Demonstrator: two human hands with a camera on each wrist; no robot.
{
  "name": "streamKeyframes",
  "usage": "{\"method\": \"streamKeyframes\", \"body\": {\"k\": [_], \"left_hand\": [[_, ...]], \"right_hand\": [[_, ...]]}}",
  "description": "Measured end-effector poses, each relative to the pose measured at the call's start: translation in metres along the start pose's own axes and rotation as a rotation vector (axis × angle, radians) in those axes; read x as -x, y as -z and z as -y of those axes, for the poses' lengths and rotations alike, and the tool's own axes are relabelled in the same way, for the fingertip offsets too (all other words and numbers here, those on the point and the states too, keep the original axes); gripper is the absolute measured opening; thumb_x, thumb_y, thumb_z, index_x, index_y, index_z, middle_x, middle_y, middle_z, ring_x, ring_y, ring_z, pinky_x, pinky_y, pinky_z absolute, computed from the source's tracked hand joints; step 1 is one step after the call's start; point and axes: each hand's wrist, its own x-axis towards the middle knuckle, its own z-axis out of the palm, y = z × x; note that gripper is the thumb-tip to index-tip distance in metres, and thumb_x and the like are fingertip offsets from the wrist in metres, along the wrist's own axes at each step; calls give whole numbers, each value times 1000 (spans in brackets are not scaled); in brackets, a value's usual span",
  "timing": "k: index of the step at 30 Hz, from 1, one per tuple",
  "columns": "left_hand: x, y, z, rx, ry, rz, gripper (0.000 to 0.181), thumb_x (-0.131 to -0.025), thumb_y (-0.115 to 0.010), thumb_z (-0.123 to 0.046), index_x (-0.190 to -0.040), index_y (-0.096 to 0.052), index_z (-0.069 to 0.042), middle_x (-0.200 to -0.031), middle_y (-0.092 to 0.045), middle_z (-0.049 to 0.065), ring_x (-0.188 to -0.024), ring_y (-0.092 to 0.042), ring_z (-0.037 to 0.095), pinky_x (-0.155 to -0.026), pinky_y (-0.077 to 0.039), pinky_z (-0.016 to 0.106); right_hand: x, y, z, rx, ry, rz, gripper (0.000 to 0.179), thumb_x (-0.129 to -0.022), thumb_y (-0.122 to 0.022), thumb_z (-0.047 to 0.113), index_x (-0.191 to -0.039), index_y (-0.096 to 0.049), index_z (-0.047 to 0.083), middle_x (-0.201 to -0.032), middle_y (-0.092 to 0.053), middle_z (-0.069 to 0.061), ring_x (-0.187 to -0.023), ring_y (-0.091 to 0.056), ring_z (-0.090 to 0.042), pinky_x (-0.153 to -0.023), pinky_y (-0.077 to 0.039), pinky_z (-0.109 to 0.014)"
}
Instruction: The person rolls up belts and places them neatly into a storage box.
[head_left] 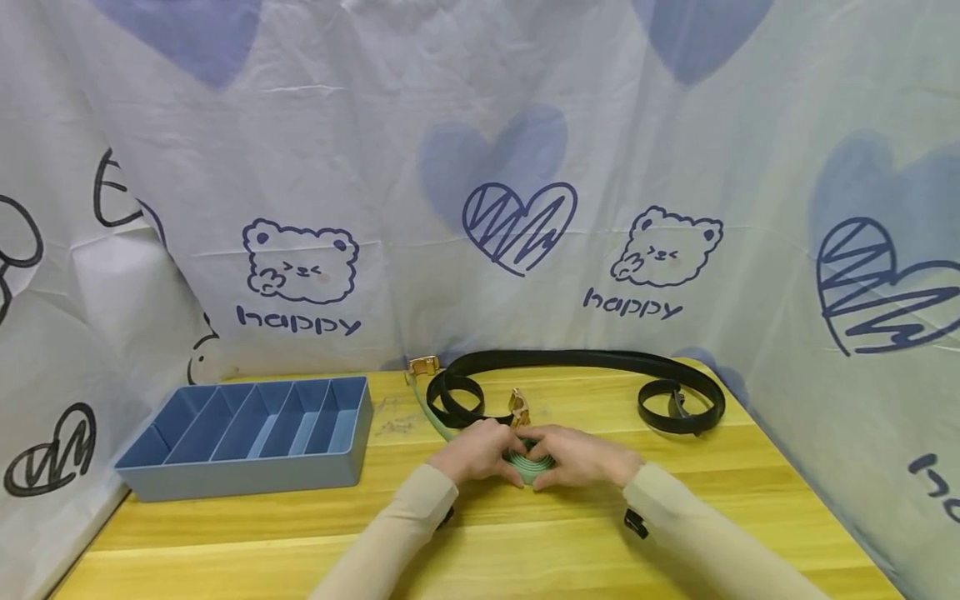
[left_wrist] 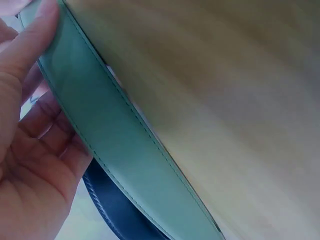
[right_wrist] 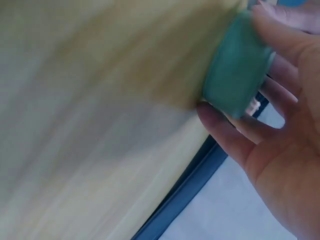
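Note:
A mint-green leather belt is rolled into a coil (head_left: 534,472) between both hands, low over the wooden table. My left hand (head_left: 480,452) pinches it, and in the left wrist view the thumb lies on the stitched green strap (left_wrist: 110,120) with the fingers behind. From the coil the loose end runs back left to a gold buckle (head_left: 423,365). On the other side my right hand (head_left: 588,457) grips the roll; the right wrist view has the green coil (right_wrist: 235,65) between its thumb and fingers.
Behind the hands a black belt (head_left: 570,358) lies in a wide loop with curled ends, its gold buckle (head_left: 519,407) close by the fingers. A blue-grey divided tray (head_left: 247,477) stands on the left. A printed white curtain (head_left: 405,167) hangs behind the table (head_left: 547,550).

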Motion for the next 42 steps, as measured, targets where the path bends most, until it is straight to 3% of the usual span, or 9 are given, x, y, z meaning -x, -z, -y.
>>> {"method": "streamKeyframes", "body": {"k": [4,11,19,25,28,30,35,39,42], "left_hand": [[2,1,-2,41,14,13,44,-77,-83,-45,-114,-78,-21,-102,-78,-7,-69,-62,-3,-66,-51,15],[12,0,7,211,71,80,57,-80,-85,-32,-133,-68,-18,-86,-75,-4,-64,-58,-2,-61,-48,16],[7,-1,2,129,35,29,45,-77,-86,-37,-116,-77,-18,-97,-77,-4,-66,-58,-3,-63,-48,14],[17,2,0,121,28,-8,51,-82,-80,-46,-123,-73,-16,-93,-77,-4,-63,-60,-5,-61,-49,14],[23,9,4,80,31,-77,41,-90,-72,-50,-113,-76,-17,-77,-73,-8,-54,-55,-5,-55,-46,15],[25,13,9,50,43,-159,33,-95,-66,-48,-94,-78,-17,-64,-65,-10,-48,-48,-3,-50,-41,16],[31,21,30,1,163,-399,47,-100,-64,-34,-56,-55,-20,-46,-39,-12,-41,-32,2,-45,-27,18],[38,24,46,-31,336,-532,45,-96,-67,-24,-56,-47,-18,-49,-38,-8,-45,-35,8,-49,-29,23],[44,25,56,-33,458,-519,24,-90,-72,-18,-73,-56,-13,-66,-54,0,-57,-51,18,-55,-41,31]], "right_hand": [[-2,-2,1,-13,-14,-15,31,-92,-75,32,-117,-76,15,-157,-44,-15,-142,-48,-32,-114,-42,-47],[-2,6,2,29,-9,65,29,-90,-76,22,-117,-76,12,-159,-40,-17,-142,-47,-33,-113,-43,-45],[-5,0,9,30,-26,21,20,-91,-75,32,-103,-78,17,-158,-43,-12,-142,-48,-29,-114,-43,-43],[-6,-1,8,44,2,9,17,-91,-76,30,-99,-80,16,-156,-46,-11,-142,-47,-30,-115,-41,-46],[-5,1,7,52,10,19,18,-91,-76,29,-102,-80,15,-158,-44,-11,-143,-45,-29,-116,-40,-46],[-5,2,6,60,9,21,20,-91,-75,28,-104,-80,14,-158,-43,-11,-144,-45,-30,-117,-39,-46],[-3,2,6,74,2,20,24,-91,-75,28,-107,-79,10,-160,-41,-13,-145,-44,-33,-117,-38,-47],[-3,1,8,65,-9,26,24,-91,-75,29,-106,-79,10,-160,-40,-12,-145,-43,-33,-118,-37,-47],[-3,0,9,55,-22,28,22,-90,-75,29,-103,-79,11,-161,-39,-12,-146,-41,-33,-119,-36,-47]]}}
